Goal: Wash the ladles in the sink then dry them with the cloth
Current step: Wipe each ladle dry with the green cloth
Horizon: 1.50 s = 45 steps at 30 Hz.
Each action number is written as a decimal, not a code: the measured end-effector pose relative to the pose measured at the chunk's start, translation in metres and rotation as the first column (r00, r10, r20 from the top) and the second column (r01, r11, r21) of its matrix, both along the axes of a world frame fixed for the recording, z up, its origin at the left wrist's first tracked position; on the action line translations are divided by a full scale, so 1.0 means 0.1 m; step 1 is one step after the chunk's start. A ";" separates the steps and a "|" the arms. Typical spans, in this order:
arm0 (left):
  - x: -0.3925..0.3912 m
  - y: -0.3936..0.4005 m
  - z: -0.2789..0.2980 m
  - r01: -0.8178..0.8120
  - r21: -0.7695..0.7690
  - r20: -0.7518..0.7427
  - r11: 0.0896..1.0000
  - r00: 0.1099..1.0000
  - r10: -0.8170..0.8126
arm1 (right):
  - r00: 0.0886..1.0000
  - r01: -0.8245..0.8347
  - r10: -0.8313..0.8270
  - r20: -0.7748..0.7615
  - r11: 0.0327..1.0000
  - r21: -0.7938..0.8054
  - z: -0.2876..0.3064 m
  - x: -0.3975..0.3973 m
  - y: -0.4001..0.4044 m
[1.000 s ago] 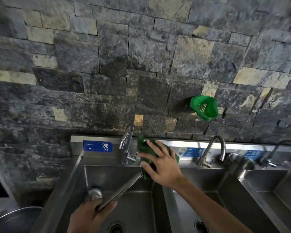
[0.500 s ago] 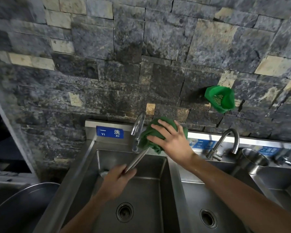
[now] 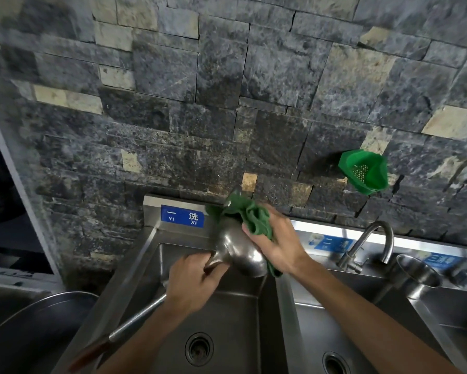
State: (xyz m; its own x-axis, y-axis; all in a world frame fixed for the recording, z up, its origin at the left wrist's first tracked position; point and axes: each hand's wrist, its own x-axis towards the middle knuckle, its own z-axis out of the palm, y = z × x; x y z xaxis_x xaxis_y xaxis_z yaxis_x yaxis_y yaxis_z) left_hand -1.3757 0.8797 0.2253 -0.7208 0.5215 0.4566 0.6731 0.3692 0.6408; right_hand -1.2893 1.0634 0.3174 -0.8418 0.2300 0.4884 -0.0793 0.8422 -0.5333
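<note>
Shiny smooth metal ladle (image 3: 239, 249) against the right hand (image 3: 276, 245). Soft green cloth (image 3: 249, 215) bunched in that hand. Shiny metal sink (image 3: 235, 314) below. Rough grey stone wall (image 3: 227, 103) behind. Green plastic strainer (image 3: 364, 171) up right.

Cloth (image 3: 254, 215): dark green, plain.
Ladle (image 3: 239, 249): bright silver steel bowl; handle end reddish-brown.
Sink (image 3: 237, 314): grey stainless steel, dull sheen.
Sign plate (image 3: 182, 216): blue, white characters.
Wall basket (image 3: 365, 171): vivid green, pale perforated base.
Wall (image 3: 227, 90): mottled dark grey stone blocks, scattered tan and cream pieces.
Faucet (image 3: 367, 244): silver metal.
</note>
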 end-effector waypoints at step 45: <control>-0.45 0.01 0.61 0.417 0.182 0.757 0.890 0.518 -0.397 | 0.986 0.007 0.118 -0.118 0.677 0.736 0.41 -0.15 -0.02</control>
